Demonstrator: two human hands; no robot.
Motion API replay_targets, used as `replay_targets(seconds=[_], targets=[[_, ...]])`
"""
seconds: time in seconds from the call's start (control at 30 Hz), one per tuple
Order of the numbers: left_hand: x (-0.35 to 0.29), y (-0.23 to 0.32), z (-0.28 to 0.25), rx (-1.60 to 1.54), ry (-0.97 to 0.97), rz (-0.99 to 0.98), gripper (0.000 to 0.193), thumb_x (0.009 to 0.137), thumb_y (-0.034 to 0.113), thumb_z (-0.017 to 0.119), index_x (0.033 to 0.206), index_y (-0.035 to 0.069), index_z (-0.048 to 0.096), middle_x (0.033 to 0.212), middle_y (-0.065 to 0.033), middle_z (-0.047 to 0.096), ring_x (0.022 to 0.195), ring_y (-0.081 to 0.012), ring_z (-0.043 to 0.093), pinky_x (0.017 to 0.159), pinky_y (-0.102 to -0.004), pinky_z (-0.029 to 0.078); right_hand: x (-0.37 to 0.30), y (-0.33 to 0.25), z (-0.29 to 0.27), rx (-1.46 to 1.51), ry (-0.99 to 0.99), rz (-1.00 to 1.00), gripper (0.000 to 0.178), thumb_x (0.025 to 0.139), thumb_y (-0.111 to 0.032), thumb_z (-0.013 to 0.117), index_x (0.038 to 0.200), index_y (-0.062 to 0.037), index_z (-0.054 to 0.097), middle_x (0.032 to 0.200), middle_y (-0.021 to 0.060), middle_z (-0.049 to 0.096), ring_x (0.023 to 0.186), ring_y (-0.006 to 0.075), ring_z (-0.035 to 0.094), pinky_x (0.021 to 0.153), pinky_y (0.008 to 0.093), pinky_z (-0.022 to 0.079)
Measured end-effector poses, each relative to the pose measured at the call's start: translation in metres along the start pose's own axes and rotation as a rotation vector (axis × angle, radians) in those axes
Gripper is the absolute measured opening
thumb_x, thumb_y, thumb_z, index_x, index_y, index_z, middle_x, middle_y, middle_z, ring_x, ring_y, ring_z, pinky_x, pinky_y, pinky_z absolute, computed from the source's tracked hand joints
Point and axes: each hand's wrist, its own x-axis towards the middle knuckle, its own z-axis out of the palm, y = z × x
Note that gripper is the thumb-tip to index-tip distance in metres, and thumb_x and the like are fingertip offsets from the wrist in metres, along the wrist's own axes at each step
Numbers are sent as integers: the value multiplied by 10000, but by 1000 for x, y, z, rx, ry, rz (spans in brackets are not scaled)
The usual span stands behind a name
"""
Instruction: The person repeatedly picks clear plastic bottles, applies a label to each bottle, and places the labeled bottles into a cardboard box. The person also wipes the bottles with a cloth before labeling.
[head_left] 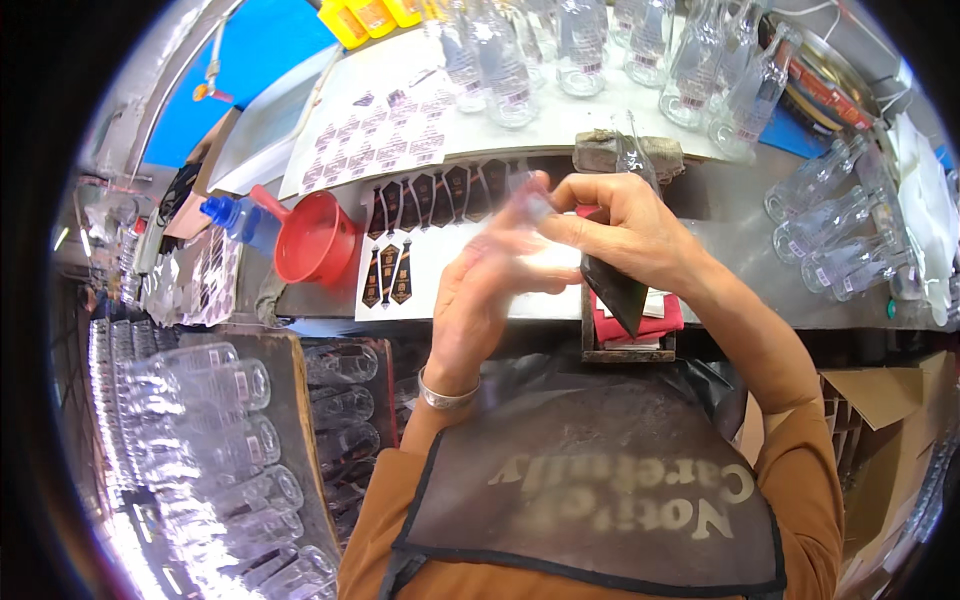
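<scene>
My left hand (485, 280) is smeared by motion, its fingertips close to those of my right hand. With thumb and fingers pressed together, my right hand (635, 230) seems to pinch a small pale, see-through bit too blurred to name. Below its palm a dark, flat, pointed piece (616, 295) shows; whether the hand holds it is unclear. Beneath lies a red cloth (655, 318) in a small wooden box (628, 355). Behind my right hand a clear glass bottle (632, 150) lies against a wrapped block (597, 152). Dark tie-shaped labels (388, 272) lie on a white sheet (440, 235) at left.
A red dipper (318, 240) and a blue bottle (240, 222) stand left. Several clear bottles (585, 50) stand on the far white board (480, 130), beside a sheet of pale labels (375, 130). More bottles (825, 225) lie right; crated bottles (240, 440) lie lower left, a cardboard box (890, 440) lower right.
</scene>
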Motion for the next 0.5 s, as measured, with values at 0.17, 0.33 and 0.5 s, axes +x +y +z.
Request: replay_targets(seconds=[0.17,0.33,0.5], targets=[[-29,-45,-91,797,297,-93,351,1023,272,512,1210,-2,626,1351,-175,579,854,-243,699,742,-301,544,-14,21,31,85,75,-19,304,900,-247,668,980,42,711,838,71,707,739,100,615,675,274,503],[-56,-83,-149,1492,329,-224,520,927,318,661,1321,-15,594,1011,-131,696,769,-205,663,713,-312,516,-23,32,48,58,71,-107,316,921,-264,650,986,39,711,796,43,688,708,67,601,625,245,484],[-46,-76,-158,882,405,-463,485,905,187,682,1277,-83,525,839,-101,709,566,-158,681,477,-262,535,-36,33,55,194,45,48,277,968,-255,638,1008,11,708,815,-34,627,742,21,524,664,197,414]])
